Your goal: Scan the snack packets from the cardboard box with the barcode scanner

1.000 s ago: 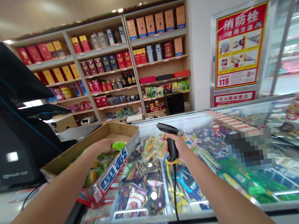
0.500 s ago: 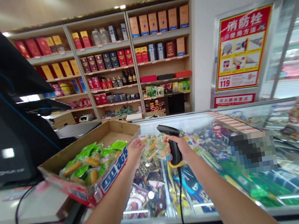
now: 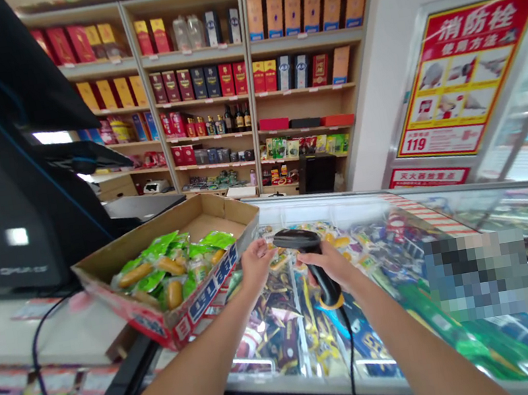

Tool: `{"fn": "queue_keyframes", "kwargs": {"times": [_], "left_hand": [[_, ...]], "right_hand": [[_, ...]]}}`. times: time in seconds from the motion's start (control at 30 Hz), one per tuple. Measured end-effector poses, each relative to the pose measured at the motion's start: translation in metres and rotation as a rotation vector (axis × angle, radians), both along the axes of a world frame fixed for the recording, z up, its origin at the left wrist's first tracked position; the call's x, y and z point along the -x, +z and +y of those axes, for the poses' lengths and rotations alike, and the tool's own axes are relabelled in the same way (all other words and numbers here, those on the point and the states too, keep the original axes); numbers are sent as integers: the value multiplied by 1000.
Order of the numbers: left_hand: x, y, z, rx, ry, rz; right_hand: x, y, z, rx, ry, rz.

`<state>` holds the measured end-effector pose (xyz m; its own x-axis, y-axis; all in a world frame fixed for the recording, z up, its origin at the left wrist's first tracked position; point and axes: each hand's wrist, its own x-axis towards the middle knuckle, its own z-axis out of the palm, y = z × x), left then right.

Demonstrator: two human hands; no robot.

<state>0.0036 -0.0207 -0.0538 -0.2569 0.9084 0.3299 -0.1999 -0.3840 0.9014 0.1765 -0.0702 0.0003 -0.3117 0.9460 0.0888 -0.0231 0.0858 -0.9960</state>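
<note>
My right hand is wrapped round the handle of a black barcode scanner, whose head points left. Close to that head is my left hand, its fingers pinched together; whatever they hold is too small to make out. Both hands are above the glass top of a chest freezer full of colourful wrapped packs. Left of my left hand, an open cardboard box contains several green-and-clear packets with yellow-brown food inside. The scanner's cable hangs down towards me.
A black checkout terminal stands on the white counter at left, with a dark cable looping down. Shelves of boxed goods line the back wall. A red poster hangs on the right. A blurred-out patch covers part of the freezer's right side.
The scanner has tipped from nearly upright to a slant, its head now nearer my left hand. A small white piece earlier visible at my left fingertips no longer shows clearly. The view has shifted.
</note>
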Motion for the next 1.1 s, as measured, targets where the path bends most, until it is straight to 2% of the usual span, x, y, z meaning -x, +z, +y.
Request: {"fn": "queue_keyframes", "kwargs": {"times": [0.2,0.7,0.9,1.1], "left_hand": [[0,-1,1,-25,-3,4],[0,-4,1,-27,5,25],[0,-6,4,-21,-18,-27],[3,-13,11,-5,109,22]], "right_hand": [[-1,-7,6,3,-11,-10],[-2,-7,6,8,-35,-17],[-1,-6,5,16,-33,-11],[-4,-4,7,21,-83,94]]}}
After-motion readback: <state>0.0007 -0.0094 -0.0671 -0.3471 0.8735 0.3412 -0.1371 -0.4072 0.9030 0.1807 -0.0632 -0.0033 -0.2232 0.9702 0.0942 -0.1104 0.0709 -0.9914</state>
